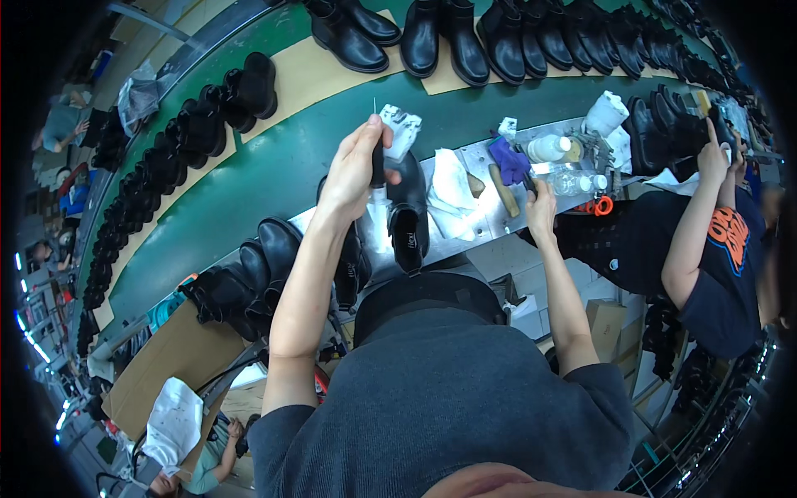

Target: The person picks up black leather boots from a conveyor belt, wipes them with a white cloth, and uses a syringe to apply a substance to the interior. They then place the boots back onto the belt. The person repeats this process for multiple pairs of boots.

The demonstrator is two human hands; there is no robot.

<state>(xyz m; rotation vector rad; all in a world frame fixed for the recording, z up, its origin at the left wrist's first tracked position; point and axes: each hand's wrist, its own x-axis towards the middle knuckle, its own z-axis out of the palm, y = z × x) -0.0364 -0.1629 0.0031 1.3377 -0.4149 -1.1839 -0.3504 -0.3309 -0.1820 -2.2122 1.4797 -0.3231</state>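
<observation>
Boots (407, 220) of black leather, a pair, stand side by side at the near edge of the metal worktop (488, 219), their openings facing the person. The left hand (352, 170) is raised above them, its fingers wrapped around a slim black-handled tool (378, 166) whose thin tip points up and away. A white block (401, 129) smudged with black shows just beside those fingertips; whether the hand grips it too cannot be told. The right hand (541, 207) is over the worktop farther right, fingers bent, near a crumpled purple cloth (508, 160); what it grasps, if anything, cannot be made out. Between the hands lie a white cloth (451, 184) and a tan bar (503, 191). Clear bottles (573, 183) and an orange ring (604, 205) sit just beyond the right hand. More black footwear (349, 37) lines the far side of the green table (311, 149), partly on tan sheets (365, 87). At the right, a co-worker (721, 257) in a dark shirt with an orange print has both hands raised.
</observation>
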